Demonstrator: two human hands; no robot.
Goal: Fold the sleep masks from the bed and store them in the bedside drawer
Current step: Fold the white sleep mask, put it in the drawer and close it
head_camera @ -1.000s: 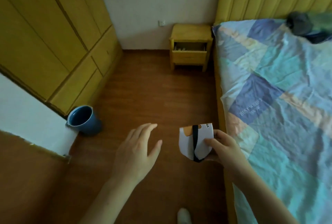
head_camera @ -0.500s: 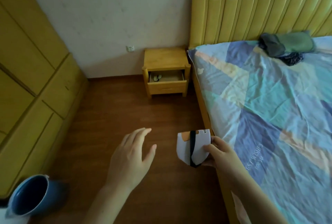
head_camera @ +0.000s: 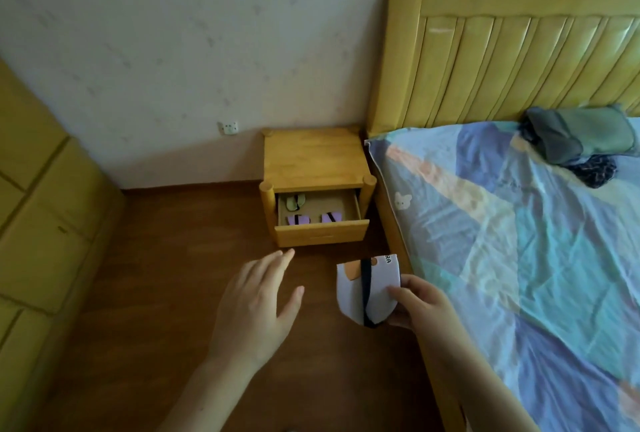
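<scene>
My right hand [head_camera: 420, 305] grips a folded white sleep mask [head_camera: 367, 287] with an orange patch and a black strap, held over the floor beside the bed. My left hand [head_camera: 258, 305] hovers empty with fingers spread, left of the mask. Ahead, the wooden bedside table [head_camera: 315, 161] has its drawer [head_camera: 322, 232] pulled out. Inside lie a green folded mask [head_camera: 295, 202] at the back left and two purple folded masks [head_camera: 298, 219] [head_camera: 330, 217] at the front. The bed [head_camera: 519, 258] with a patchwork sheet fills the right side.
A yellow wardrobe [head_camera: 41, 223] lines the left wall. A yellow headboard [head_camera: 519, 50] stands behind the bed. Dark green and black bundled cloth [head_camera: 575, 144] lies near the head of the bed. Brown wooden floor [head_camera: 166, 275] runs between wardrobe and bed. A wall socket [head_camera: 228, 127] sits low.
The view has moved forward and lifted toward the bedside table, so the drawer contents show. The blue bucket has left the view. Both hands keep their pose; the right still holds the mask.
</scene>
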